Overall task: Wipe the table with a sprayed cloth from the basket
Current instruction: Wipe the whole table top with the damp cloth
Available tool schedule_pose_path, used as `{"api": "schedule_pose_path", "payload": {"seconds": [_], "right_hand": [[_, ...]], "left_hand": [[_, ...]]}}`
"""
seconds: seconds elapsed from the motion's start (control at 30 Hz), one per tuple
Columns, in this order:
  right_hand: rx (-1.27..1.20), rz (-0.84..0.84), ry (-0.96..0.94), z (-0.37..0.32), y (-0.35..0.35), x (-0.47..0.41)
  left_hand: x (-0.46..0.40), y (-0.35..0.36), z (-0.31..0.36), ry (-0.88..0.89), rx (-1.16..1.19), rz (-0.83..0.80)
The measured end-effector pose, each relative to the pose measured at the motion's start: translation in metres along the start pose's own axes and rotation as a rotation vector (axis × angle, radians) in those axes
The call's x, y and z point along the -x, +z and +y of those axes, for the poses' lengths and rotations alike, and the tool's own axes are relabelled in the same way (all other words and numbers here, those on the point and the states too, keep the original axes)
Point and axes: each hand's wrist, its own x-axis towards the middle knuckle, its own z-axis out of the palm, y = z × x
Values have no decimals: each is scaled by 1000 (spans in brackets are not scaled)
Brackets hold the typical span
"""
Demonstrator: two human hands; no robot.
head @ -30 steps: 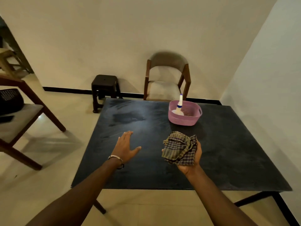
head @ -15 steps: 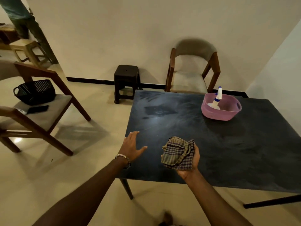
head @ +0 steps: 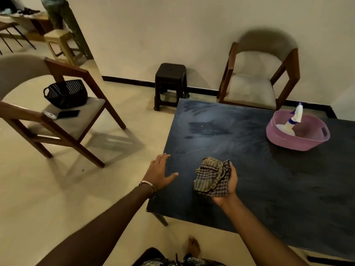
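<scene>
Above the near left part of the dark counter (head: 259, 169), the right hand (head: 227, 186) holds a bunched checked cloth (head: 212, 176), palm up, fingers curled around its far side so the grip is closed on the bundle. The left hand (head: 159, 172) is spread flat and holds nothing, fingers over the counter's left edge, though whether it touches the surface cannot be told.

The cloth looks soft, light and limp. It should crush easily and drape if released, so a loose pinch would let folds trail. Gathering it into a pad under the palm would likely wipe best. It is neither fragile nor slippery, as far as the view suggests.

At the far right of the counter sits the pink basket (head: 315, 142) with a spray bottle (head: 294, 120) leaning inside it, well apart from both hands. Between hands and basket the dark surface lies bare and smeared, giving wide room for sweeping strokes.

The counter's left edge and near corner are close to the hands, so strokes outward risk running off. A chair (head: 57, 112) with a black basket (head: 66, 94) on its seat stands to the left, clear of the counter, and a dark stool (head: 171, 81) and another chair (head: 257, 73) stand beyond the far edge.
</scene>
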Motion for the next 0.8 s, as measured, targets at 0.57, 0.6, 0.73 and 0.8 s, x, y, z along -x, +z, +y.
{"api": "schedule_pose_path", "payload": {"seconds": [0.57,0.6,0.73,0.8], "right_hand": [[843,120,-402,25,7,-36],[1137,114,-408,38,4,-39],[2181,-40,-65,91,-14,-48],[2417,-27,-84,104,-19,-47]], "left_hand": [[-47,-16,-42,125,-148,-43],[-48,-18,-45,136,-148,-49],[-50,-27,-62,171,-184,-103],[-49,-30,-71,174,-192,-130]]}}
